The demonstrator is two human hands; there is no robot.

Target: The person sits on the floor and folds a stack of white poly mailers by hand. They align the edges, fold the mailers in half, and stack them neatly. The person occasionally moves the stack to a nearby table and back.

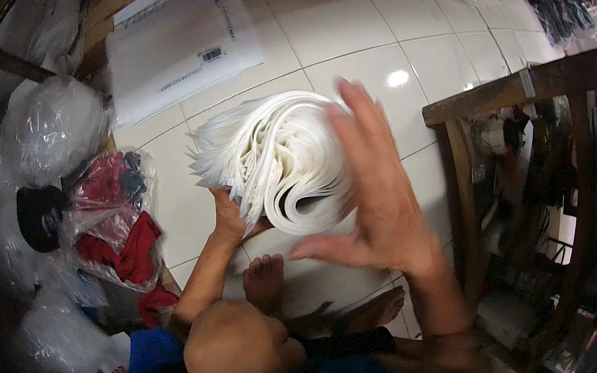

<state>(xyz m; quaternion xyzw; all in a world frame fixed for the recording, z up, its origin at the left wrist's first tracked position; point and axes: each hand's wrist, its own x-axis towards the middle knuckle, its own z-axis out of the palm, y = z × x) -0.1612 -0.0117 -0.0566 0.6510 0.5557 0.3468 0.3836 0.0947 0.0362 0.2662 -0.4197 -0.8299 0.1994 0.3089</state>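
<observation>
A thick rolled bundle of white sheets is held up in front of me, its layers curling round a small hollow and its left edges fanned out. Whether the sheets are paper or thin plastic I cannot tell. My left hand grips the bundle from below on its left side, with most of the fingers hidden behind it. At the right side of the roll is my right hand, slightly blurred, its thumb and fingers spread wide. Contact between it and the roll cannot be made out.
Flat white printed sheets lie at the upper left, by a wooden edge. Clear plastic bags and a bag of red cloth crowd the left. A wooden frame stands at right. My bare foot rests on the tiled floor.
</observation>
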